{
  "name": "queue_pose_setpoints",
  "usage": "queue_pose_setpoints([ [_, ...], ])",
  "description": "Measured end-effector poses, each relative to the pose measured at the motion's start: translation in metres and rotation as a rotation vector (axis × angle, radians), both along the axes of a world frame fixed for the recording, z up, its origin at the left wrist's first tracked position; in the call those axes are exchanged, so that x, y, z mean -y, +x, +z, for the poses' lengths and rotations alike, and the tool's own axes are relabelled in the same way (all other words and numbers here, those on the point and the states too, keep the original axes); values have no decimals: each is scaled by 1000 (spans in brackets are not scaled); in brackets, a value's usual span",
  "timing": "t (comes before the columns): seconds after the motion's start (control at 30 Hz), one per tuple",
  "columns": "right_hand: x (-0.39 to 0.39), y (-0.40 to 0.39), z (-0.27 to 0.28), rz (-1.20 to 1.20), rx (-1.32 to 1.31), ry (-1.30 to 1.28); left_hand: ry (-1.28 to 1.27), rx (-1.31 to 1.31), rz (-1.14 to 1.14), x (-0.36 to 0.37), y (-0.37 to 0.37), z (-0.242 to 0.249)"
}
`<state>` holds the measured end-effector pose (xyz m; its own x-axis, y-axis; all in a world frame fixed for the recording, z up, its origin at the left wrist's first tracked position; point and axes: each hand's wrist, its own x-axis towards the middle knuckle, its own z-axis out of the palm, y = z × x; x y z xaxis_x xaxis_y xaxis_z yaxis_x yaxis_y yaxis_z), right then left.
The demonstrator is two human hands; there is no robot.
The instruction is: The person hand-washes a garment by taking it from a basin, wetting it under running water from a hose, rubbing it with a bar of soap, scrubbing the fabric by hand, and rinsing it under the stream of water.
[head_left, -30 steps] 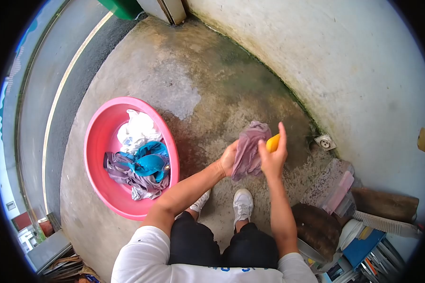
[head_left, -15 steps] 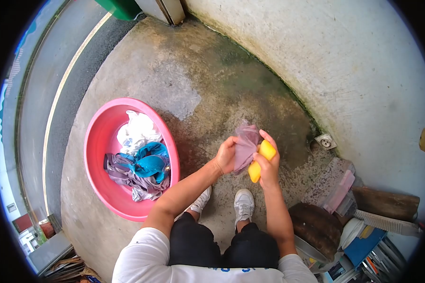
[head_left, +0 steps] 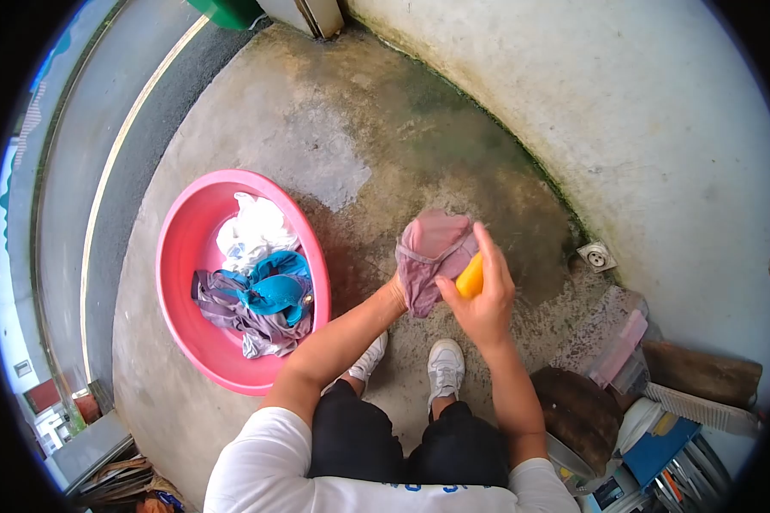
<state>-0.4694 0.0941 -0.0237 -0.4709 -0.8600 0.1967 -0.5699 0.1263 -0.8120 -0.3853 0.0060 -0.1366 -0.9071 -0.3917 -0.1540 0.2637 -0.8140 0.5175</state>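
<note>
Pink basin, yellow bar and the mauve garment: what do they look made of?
Pink basin: likely moulded plastic, smooth with a slight sheen. Yellow bar in the right hand: solid, opaque, waxy-looking, probably soap. Mauve garment: thin, limp fabric that folds and drapes over the left hand; its fibre cannot be told.

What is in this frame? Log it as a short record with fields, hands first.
left hand: under the mauve cloth, mostly hidden by it, holding it up
right hand: grips a yellow soap bar pressed against the cloth
basin: pink plastic basin on the concrete floor, to the person's left
basin contents: white, teal and grey-purple laundry
floor state: damp dark patch around the feet
right side: clutter by the wall, including a dark wooden block
</note>
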Motion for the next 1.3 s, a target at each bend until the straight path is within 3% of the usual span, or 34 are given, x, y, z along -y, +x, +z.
queue_pose_setpoints([
  [0.03, 6, -6, -1, -63, -120, -54, -38, -101, 133, -11, -10, -14],
  [0.1, 10, -2, -28, 60, -327, 53, -107, -325, 395, -32, -31, -41],
  [0.13, 10, -3, -47, 113, -403, 62, -106, -684, 634, -46, -60, -14],
  [0.2, 15, -8, -67, 226, -558, 79, 114, -718, 560, -43, -68, -9],
  [0.23, 19, -15, -70, 108, -583, 169, 229, -732, 529, -42, -71, -7],
  [0.3, 18, -24, -68, -130, -621, 370, 624, 33, -107, -10, -5, -5],
  [0.47, 3, 0, -59, 171, -536, 208, 748, 25, -38, -15, 8, 6],
  [0.67, -9, 20, -43, 88, -189, 113, 582, -2, 12, 8, 3, 25],
  [0.77, -14, 9, -40, -123, 37, 39, 590, -18, 14, 13, 2, 31],
  [0.8, -12, 3, -39, -172, -40, 23, 573, 33, 37, 13, -1, 42],
  [0.9, -1, 1, -45, -197, 90, 107, 573, -50, -69, 10, 0, 26],
  [0.97, 7, 4, -51, -147, 11, 92, 396, 172, -22, -2, -5, 19],
  [1.03, 10, 5, -64, -137, -70, 85, 402, 207, -70, -3, -5, 10],
  [1.07, 8, 2, -79, -149, 121, 49, 397, 211, -73, -4, -4, 9],
  [1.17, -5, -17, -79, -270, 1128, -6, 445, 180, -74, 1, -1, 10],
  [1.3, -7, -30, -39, -297, 1267, -154, 575, -7, -132, 4, 6, 6],
])
